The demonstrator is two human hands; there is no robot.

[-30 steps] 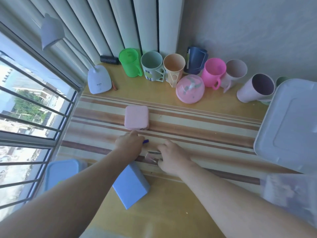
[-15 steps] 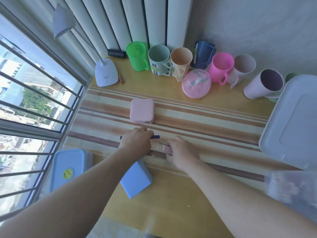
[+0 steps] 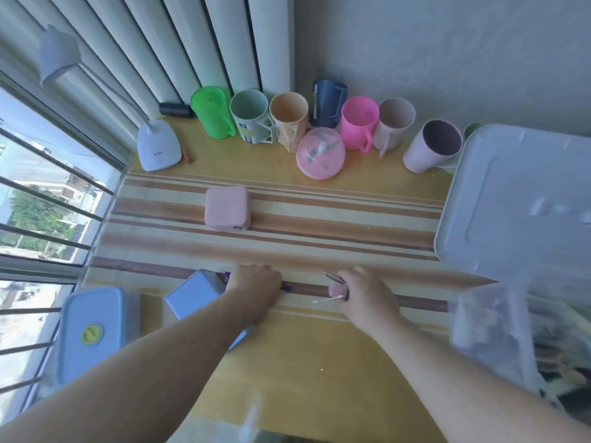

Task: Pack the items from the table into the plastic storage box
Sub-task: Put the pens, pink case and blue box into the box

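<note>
My left hand [image 3: 256,284] is closed over a dark blue pen [image 3: 227,276] on the striped mat, right beside a light blue box [image 3: 200,292]. My right hand [image 3: 364,292] grips a bundle of small things: a pink piece [image 3: 335,288], a metal clip [image 3: 334,278] and a cotton swab [image 3: 326,300]. A pink square case [image 3: 227,208] lies farther back on the mat. The clear plastic storage box [image 3: 492,327] stands blurred at the right, its white lid [image 3: 521,203] lying behind it.
A row of coloured cups [image 3: 289,119] and a pink dome [image 3: 320,153] line the back wall. A white desk lamp [image 3: 159,148] stands at the back left. A blue lidded container [image 3: 91,334] sits at the left by the window.
Both hands have drawn back toward me along the mat and spread apart. My right hand now holds the small items lifted, with a cotton swab sticking out.
</note>
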